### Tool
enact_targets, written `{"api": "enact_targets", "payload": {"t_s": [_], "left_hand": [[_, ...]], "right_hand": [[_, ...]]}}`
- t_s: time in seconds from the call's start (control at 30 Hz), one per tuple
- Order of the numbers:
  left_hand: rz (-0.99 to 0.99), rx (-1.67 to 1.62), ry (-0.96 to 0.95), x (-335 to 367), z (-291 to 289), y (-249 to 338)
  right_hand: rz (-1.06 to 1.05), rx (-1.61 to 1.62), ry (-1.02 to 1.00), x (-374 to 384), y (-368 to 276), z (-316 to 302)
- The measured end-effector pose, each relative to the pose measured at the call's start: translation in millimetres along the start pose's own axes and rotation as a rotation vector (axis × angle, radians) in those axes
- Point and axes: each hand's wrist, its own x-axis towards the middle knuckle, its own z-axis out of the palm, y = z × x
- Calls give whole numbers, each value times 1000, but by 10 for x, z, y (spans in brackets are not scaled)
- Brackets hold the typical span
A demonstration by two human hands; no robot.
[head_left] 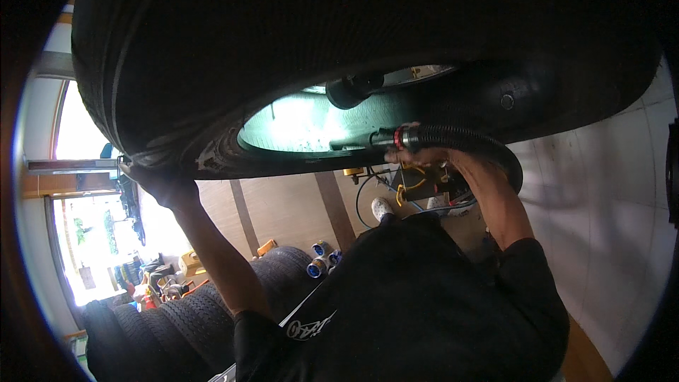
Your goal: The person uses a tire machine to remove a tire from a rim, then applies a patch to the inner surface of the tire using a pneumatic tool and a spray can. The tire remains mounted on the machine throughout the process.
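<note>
Far left of frame: two bright window openings [88, 240], one above the other. Lower left: a row of tyres [187, 318] standing side by side, treads visible, with a yellow item [191, 263] and mixed clutter just above them.

Left hand [161, 182] is at left of centre, up against the lower left edge of the big tyre [339, 21]. Hand is in deep shadow; can't tell whether it grips or just rests. Big tyre fills the whole upper frame, tilted, its opening facing down toward the wearer.

Just right of the tyre row: a few blue-ended cans [318, 262] on the wood-toned floor [276, 212].

Centre: a black cylindrical part [346, 92] sits in the tyre opening; inner liner is brightly lit to its left and below. Metal nozzle [378, 139] points left into the opening, fixed to the end of a black corrugated hose [460, 136] with a red ring. Right hand [422, 157] holds the hose from below near that ring, fingers bunched narrow, wrap partly hidden. Hose bends down behind the right forearm.

Below, centre: blue line [362, 201], yellow cable [401, 187], light shoes [382, 208]. Bottom: wearer's black shirt [431, 304].

Right side: pale tiled surface [594, 191], shadowed in patches.
</note>
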Motion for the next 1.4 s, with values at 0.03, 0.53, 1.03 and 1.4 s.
{"api": "enact_targets", "payload": {"t_s": [0.03,0.53,1.03,1.4], "left_hand": [[17,-35,22,-1,11,16],[324,-186,50,20,-8,-174],[61,-352,62,-13,50,-109],[-52,-461,37,-36,153,276]], "right_hand": [[-99,40,83,13,71,41],[-344,643,-154,476,783,67],[-467,399,17,265,207,46],[-455,127,266,7,-239,259]]}}
